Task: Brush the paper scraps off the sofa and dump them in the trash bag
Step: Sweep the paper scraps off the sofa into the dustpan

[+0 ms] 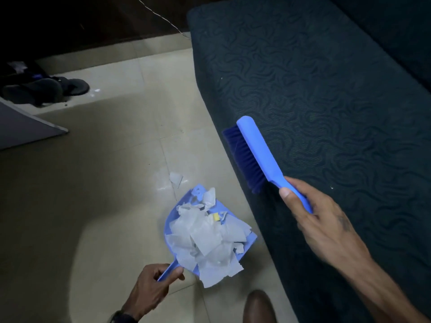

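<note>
with the sofa [326,89] brushed, the left hand [151,290] grips the full dustpan [172,229], right-hand fingers [289,194] curl round the brush [261,150]; dumping the scraps [210,241] likely follows.

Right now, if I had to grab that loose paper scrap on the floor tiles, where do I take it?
Pinch the scrap from above at its raised, curled edge nearest the dustpan. It lies apart from the pan's heap, mostly flat on the tile, so only that lifted edge gives fingers purchase.

Dim room, pale tiled floor

Cream floor tiles [98,183] catch a pool of light near; dark slippers [46,89] lie far left, beside a grey board's [23,127] corner.
</note>
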Demonstrator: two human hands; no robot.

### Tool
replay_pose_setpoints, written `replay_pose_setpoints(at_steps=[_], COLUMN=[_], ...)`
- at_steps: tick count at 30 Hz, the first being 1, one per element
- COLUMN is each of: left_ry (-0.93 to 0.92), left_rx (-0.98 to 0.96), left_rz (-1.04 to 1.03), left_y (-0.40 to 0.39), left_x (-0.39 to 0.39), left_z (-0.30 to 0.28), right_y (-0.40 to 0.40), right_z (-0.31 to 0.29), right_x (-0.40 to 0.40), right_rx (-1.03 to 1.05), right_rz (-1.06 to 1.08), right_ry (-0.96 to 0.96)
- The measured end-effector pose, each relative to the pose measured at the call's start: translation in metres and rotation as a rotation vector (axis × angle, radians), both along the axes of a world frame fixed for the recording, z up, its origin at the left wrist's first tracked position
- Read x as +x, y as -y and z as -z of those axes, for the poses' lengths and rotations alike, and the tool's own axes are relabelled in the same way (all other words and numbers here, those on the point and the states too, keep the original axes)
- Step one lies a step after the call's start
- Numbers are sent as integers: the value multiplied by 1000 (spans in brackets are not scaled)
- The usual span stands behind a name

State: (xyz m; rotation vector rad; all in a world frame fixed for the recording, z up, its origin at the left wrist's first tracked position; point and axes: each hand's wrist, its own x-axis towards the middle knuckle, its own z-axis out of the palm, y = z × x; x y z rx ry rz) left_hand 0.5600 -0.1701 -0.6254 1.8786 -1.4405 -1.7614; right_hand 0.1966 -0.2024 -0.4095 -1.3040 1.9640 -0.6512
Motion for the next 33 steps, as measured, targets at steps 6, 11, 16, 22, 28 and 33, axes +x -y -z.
replay_pose_setpoints(at_steps=[6, 11, 16, 22, 28, 33], left_ry=[23, 131, 133, 117, 120, 148], left_rx=[33, 10, 9, 17, 26, 19], left_rz=[-164, -301, -323, -314, -264, -191], left_y=[-34, -36, -3, 21, 33, 31], left_x=[37, 65, 85, 91, 96, 106], left_z=[50, 93, 114, 113, 109, 104], right_y=[57, 131, 178, 164, 127, 117], right_z=[70, 184, 264, 289, 297, 303], right_x=[46, 87, 95, 92, 90, 90], right_rx=[14, 50, 80, 101, 57, 73], right_rz=[-199, -280, -351, -544, -619, -505], right_ry=[-11, -215, -342, -395, -346, -255])
